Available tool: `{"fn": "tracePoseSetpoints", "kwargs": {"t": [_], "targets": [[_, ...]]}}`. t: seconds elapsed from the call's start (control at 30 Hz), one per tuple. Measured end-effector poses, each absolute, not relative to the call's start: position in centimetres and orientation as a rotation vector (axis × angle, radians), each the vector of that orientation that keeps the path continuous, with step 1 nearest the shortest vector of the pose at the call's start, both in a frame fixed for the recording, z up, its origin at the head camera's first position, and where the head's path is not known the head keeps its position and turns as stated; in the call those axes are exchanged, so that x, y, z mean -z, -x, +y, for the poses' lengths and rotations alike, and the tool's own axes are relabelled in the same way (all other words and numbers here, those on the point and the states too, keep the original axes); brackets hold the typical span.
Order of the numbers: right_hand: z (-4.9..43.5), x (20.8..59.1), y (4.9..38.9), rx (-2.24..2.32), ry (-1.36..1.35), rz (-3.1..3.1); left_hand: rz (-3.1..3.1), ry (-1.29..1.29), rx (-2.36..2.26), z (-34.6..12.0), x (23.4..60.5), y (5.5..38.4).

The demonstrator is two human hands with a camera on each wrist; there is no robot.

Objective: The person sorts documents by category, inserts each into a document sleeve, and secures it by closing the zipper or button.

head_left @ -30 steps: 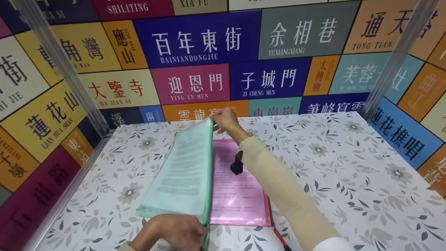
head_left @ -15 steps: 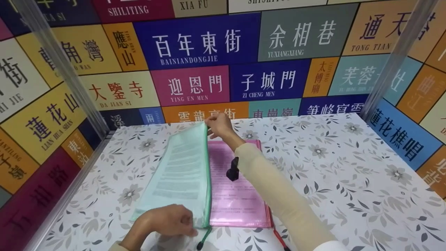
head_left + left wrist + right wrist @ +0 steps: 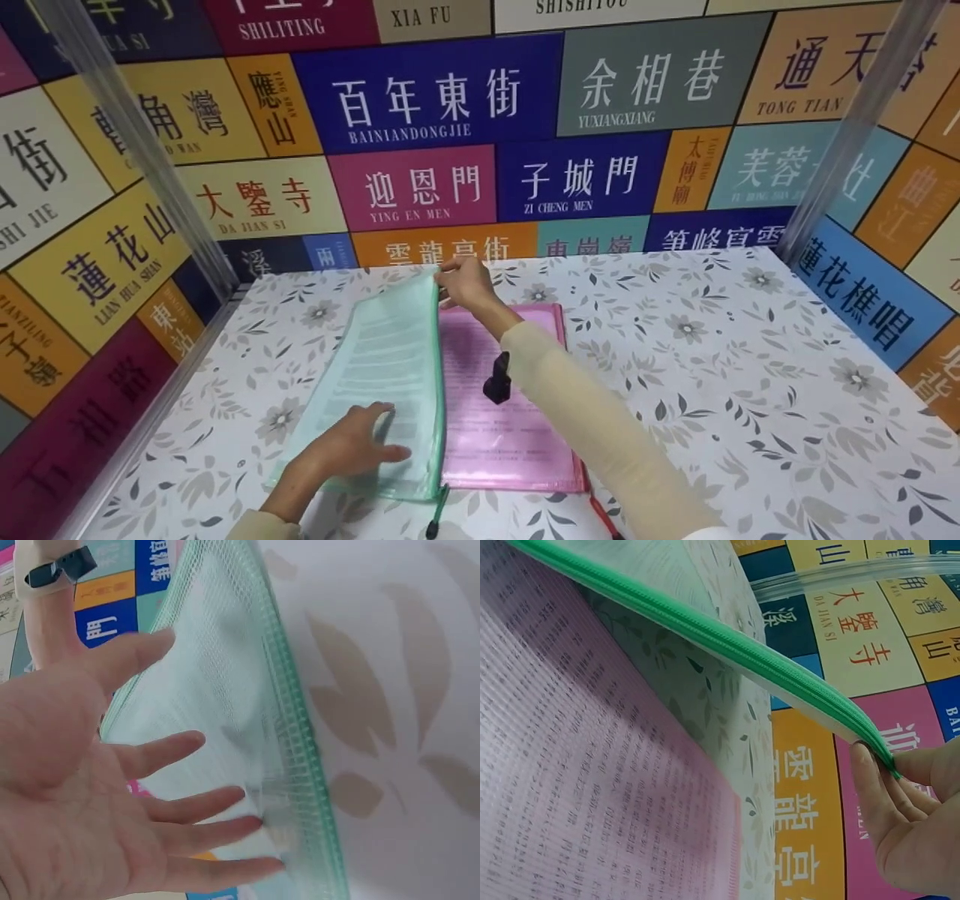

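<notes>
A translucent green zip pouch (image 3: 375, 345) with printed sheets inside is tilted, its right zipped edge lifted off the table. My right hand (image 3: 469, 286) pinches its far right corner between thumb and fingers; the right wrist view shows the green zipper (image 3: 727, 645) running to that pinch. My left hand (image 3: 352, 442) hovers at the pouch's near part, fingers spread; in the left wrist view the palm and straight fingers (image 3: 202, 802) stand before the mesh surface. A pink zip pouch (image 3: 510, 427) with printed text lies flat, partly under the green one and behind my right forearm.
A green zipper pull (image 3: 435, 517) and a red pull strap (image 3: 602, 514) hang at the near edges of the pouches. The floral-patterned tabletop (image 3: 720, 390) spreads around them, with sign-printed walls (image 3: 442, 90) behind and at both sides.
My right hand has drawn the green pouch's lifted edge left and slightly nearer. The left hand has let go of the near zipper end, moved up over the pouch and spread its fingers.
</notes>
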State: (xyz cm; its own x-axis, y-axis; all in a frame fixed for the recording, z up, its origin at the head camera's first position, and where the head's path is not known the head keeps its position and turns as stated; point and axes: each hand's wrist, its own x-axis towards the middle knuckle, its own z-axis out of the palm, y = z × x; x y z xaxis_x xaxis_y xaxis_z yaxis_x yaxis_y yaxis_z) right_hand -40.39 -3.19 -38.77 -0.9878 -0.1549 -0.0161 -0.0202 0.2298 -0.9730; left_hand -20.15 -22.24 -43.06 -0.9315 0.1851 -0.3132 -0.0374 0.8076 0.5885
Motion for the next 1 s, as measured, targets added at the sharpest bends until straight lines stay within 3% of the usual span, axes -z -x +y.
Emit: {"fn": "tracePoseSetpoints", "kwargs": {"t": [0.5,1.0], "targets": [[-2.4,41.9,38.9,1.840,0.355,2.089,2.606,-0.119,-0.484,-24.6,43.4,22.5],[5.5,43.0,34.4,1.774,0.454,2.187,2.652,-0.151,-0.502,-26.8,41.7,22.7]]}}
